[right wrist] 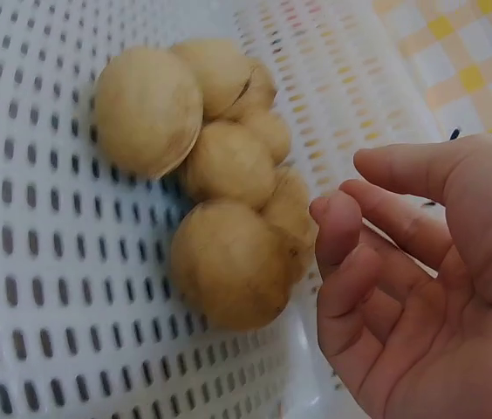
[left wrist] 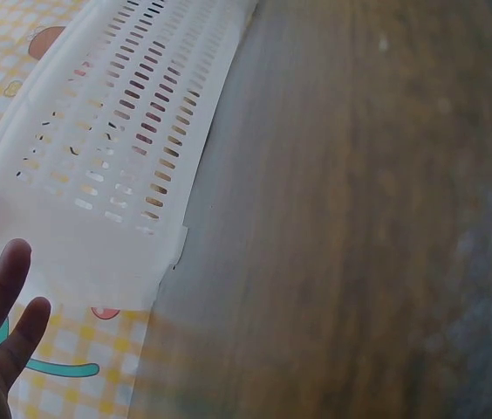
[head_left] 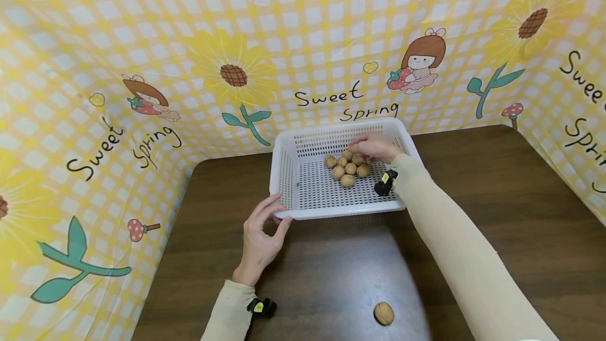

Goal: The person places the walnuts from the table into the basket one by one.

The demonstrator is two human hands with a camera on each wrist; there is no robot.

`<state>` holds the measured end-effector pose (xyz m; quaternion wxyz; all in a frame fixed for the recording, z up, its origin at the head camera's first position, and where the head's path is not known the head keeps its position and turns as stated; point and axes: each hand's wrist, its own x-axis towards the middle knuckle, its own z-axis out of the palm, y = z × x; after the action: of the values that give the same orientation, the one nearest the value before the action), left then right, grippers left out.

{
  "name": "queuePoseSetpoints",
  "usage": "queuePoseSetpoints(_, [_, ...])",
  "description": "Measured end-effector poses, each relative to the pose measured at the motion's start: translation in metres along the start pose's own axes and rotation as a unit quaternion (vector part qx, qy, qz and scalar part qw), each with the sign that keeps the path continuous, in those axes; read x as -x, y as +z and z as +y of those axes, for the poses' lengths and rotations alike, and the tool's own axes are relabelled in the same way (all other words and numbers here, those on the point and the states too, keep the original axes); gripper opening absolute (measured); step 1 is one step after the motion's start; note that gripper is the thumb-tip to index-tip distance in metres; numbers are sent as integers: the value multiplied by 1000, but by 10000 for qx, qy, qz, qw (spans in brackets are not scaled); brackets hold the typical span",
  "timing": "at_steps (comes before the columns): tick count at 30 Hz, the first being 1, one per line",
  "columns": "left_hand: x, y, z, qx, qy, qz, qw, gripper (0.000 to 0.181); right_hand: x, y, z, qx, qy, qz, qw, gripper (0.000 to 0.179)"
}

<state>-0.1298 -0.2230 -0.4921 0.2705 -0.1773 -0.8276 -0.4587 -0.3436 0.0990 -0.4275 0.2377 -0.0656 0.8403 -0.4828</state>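
A white slotted plastic basket (head_left: pixel 312 212) stands at the back of the table with several walnuts (head_left: pixel 350 169) bunched on its floor. My right hand (head_left: pixel 376 147) is inside, over the far right side of the bunch. In the right wrist view, the fingers (right wrist: pixel 338 231) curl loosely beside the walnuts (right wrist: pixel 228 266), and nothing shows between them and the thumb. At the basket's near left corner, my left hand (head_left: pixel 262 236) touches the rim with thumb and fingers relaxed. Two spread fingers (left wrist: pixel 9 288) show outside the basket wall in the left wrist view.
One loose walnut (head_left: pixel 384 313) lies near the front of the dark wooden table (head_left: pixel 331 272). Behind the basket hangs a yellow checked cloth (head_left: pixel 303 41) with sunflowers, which also covers both sides. Each wrist carries a small black camera (head_left: pixel 262 308).
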Motion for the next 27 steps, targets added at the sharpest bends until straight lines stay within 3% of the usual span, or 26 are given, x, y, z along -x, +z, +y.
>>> queuePoseSetpoints(8, [0,1,-1,13,71,26,10000,19,27,-18,-36,221,-640,-2,9977,49])
queuePoseSetpoints(15, [0,-1,-1,37,26,-5,10000,19,75,-23,-64,406,-1196,207,9918,36])
queuePoseSetpoints(20, [-1,-3,-1,34,52,26,10000,20,107,-10,-59,541,-1662,82,9846,34])
queuePoseSetpoints(24, [-1,-3,0,50,-31,10,10000,20,134,4,-40,103,-1915,-315,9809,29])
queuePoseSetpoints(27, [0,-1,0,50,-38,-39,10000,20,156,16,-21,-400,-2129,-814,9729,26])
